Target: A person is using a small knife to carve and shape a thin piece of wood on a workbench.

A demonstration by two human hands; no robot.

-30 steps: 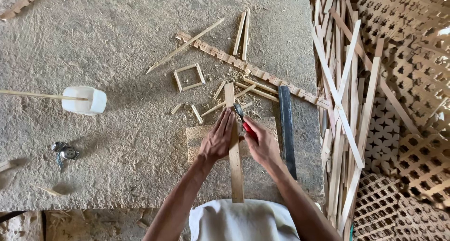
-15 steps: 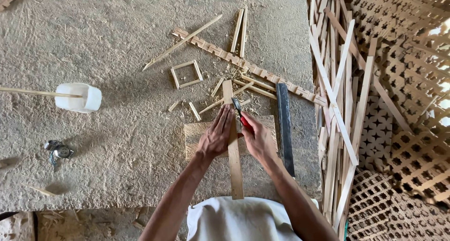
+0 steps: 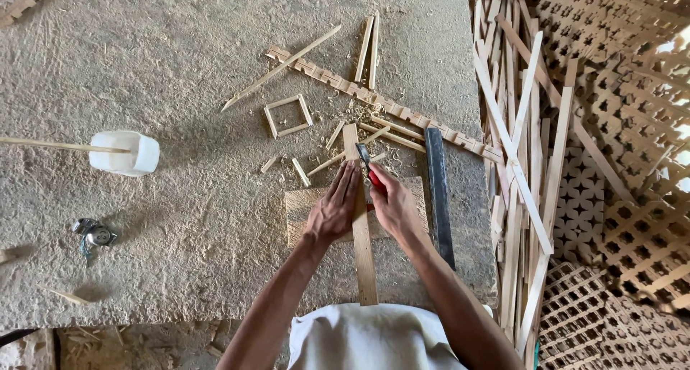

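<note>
A long flat wooden strip (image 3: pixel 364 258) lies lengthwise toward me across a small wooden block (image 3: pixel 298 208) on the sawdust-covered table. My left hand (image 3: pixel 334 210) presses flat on the strip's left side, fingers stretched forward. On the strip's right side, my right hand (image 3: pixel 394 203) grips a small red-handled cutting tool (image 3: pixel 368 168), its dark blade tip resting on the strip near its far end. Short wooden offcuts (image 3: pixel 300 171) lie just beyond my fingers.
A dark metal bar (image 3: pixel 438 190) lies right of my right hand. A small square wooden frame (image 3: pixel 287 116), a notched wooden strip (image 3: pixel 374 100) and loose sticks lie farther out. A white plastic container (image 3: pixel 126 153) sits at left. Long slats (image 3: pixel 519 161) and lattice panels (image 3: pixel 632 125) fill the right.
Both hands stay on the strip in nearly the same place; only the view has shifted slightly.
</note>
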